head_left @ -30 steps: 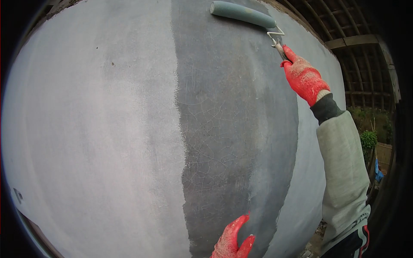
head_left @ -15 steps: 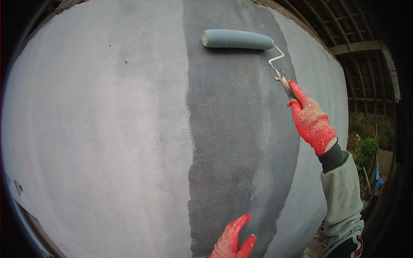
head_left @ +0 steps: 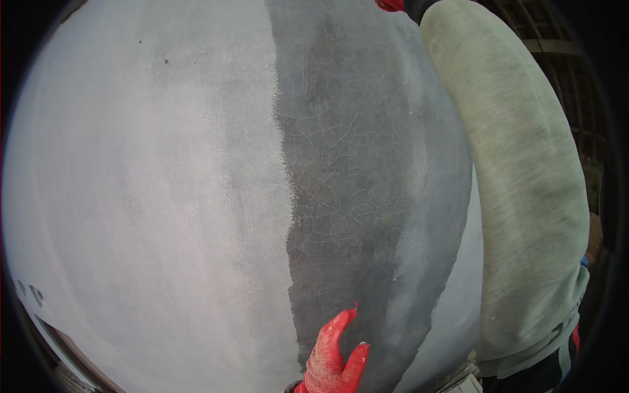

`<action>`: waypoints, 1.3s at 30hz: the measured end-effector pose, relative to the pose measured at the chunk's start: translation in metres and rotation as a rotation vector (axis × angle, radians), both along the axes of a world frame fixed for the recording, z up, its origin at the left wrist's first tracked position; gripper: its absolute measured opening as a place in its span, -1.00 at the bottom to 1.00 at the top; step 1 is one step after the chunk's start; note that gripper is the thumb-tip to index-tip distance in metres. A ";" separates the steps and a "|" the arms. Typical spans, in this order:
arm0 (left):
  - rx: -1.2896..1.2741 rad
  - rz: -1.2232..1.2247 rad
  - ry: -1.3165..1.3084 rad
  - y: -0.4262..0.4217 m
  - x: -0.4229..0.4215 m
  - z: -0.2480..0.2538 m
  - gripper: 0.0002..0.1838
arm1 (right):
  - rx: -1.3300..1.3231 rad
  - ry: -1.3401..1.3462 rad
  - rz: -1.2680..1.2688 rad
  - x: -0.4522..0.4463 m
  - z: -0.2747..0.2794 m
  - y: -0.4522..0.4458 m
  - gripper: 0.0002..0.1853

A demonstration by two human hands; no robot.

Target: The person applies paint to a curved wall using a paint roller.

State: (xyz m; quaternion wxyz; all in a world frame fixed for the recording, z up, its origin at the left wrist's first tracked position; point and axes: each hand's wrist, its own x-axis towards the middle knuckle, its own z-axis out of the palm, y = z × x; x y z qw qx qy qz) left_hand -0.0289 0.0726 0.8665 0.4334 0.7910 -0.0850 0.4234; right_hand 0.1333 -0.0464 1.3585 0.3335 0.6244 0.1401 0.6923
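Observation:
My left hand point(head_left: 333, 354), in a dusty red glove, is low in the view in front of the wall, its thumb and fingers apart with nothing between them. Whether it touches the wall cannot be told. Only a sliver of my right hand point(head_left: 390, 5), also gloved in red, shows at the top edge; its fingers and the paint roller are out of frame. The wall has a dark grey, finely cracked band point(head_left: 347, 196) between a wide pale grey area point(head_left: 144, 196) on the left and a narrower pale strip point(head_left: 462, 281) on the right.
My right sleeve point(head_left: 524, 170) reaches up along the right side and covers part of the wall. Behind it are dark roof beams point(head_left: 553, 46). A framed opening point(head_left: 75, 354) lies at the lower left, and light-coloured pieces point(head_left: 466, 385) lie at the bottom right.
My right hand has gone up, nearly out of view, and the roller has left the frame after being lower half a second ago. My left hand sits slightly further left and higher.

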 end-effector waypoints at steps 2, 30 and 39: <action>0.010 -0.024 -0.033 -0.001 0.006 -0.015 -0.38 | 0.049 0.061 0.270 0.042 -0.055 0.001 -0.63; -0.346 -0.281 0.199 -0.048 -0.029 -0.092 -0.37 | 1.535 1.717 1.926 -0.008 -0.508 -0.019 -0.31; -0.479 -0.271 0.414 -0.054 -0.022 -0.132 -0.40 | 1.255 1.676 1.286 -0.068 -0.784 -0.044 -0.38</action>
